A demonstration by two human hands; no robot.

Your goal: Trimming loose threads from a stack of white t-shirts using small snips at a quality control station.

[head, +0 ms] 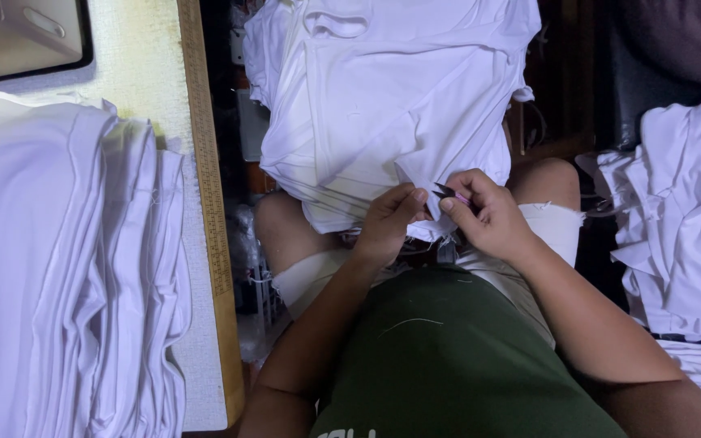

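Starting at the far left, a tall stack of folded white garments [66, 268] sits on a pale table [144, 65], and along that table's right edge runs a wooden ruler [211, 203], top to bottom. Up in the left corner there's a grey metal machine part [18, 32], only partly in view. Moving across to the middle, a white garment [391, 105] is draped over the person's lap, spilling down from the top of the view to the knees, with its lower hem right at the hands. The left hand [387, 223] is pinching that hem, thumb and fingers closed on the cloth. Just beside it, touching the same bit of fabric, the right hand [484, 215] is clenched around a small thread snipper [448, 193], its dark tips poking out between thumb and forefinger and a touch of pink showing at the handle; the tips sit right at the hem, though whether they're actually on a thread is too small to tell. Below the hands, a green shirt [448, 365] fills the foreground. Over on the right, another pile of white garments [683, 219] lies loosely heaped, well apart from the hands.
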